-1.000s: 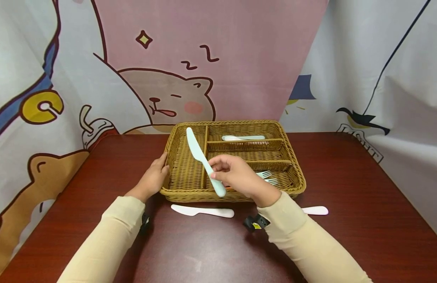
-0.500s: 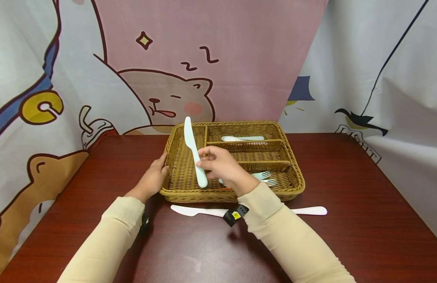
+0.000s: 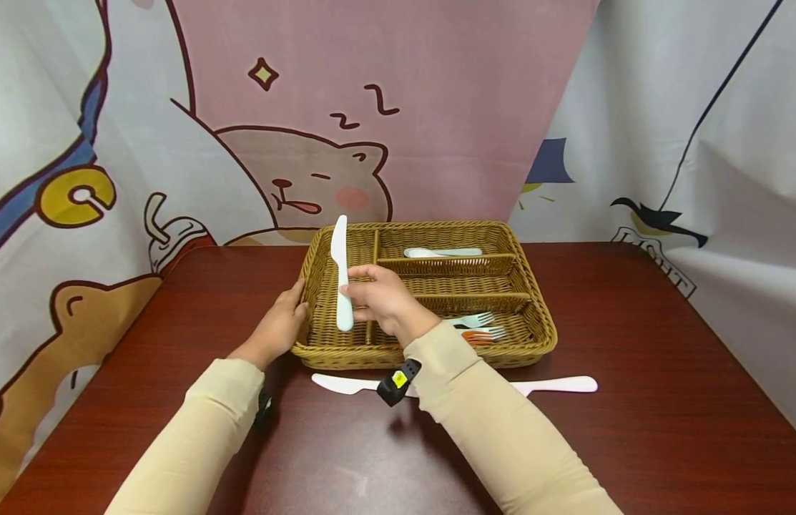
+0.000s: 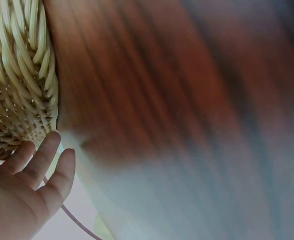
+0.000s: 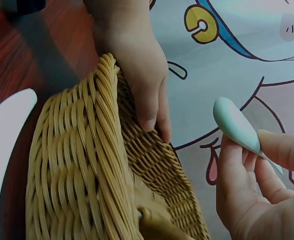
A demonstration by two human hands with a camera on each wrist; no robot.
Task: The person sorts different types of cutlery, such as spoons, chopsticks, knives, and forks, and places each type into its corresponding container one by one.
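Note:
My right hand [image 3: 387, 304] pinches a pale green plastic knife [image 3: 343, 293] by its handle, blade pointing up and away. The knife hangs above the left compartment of a wicker cutlery basket [image 3: 346, 355]. In the right wrist view the handle's rounded end [image 5: 231, 117] shows between thumb and fingers. My left hand [image 3: 278, 325] rests against the basket's left side, thumb at the rim; in the left wrist view its extended fingers [image 4: 42, 160] lie along the outer wall. Light forks [image 3: 478, 320] lie in the front right compartment, partly hidden by my right hand and wrist.
A white knife [image 3: 342, 384] lies in front of the basket. Right of it, a white utensil [image 3: 561, 385] is partly covered by my right sleeve. Spoon-like pieces [image 3: 449, 252] lie in the back compartment. A printed curtain [image 3: 468, 107] stands behind the table.
My right hand has carried the pale green knife leftward over the left compartment, turning it more upright. An orange piece now shows by the forks. My left hand has stayed at the basket's side.

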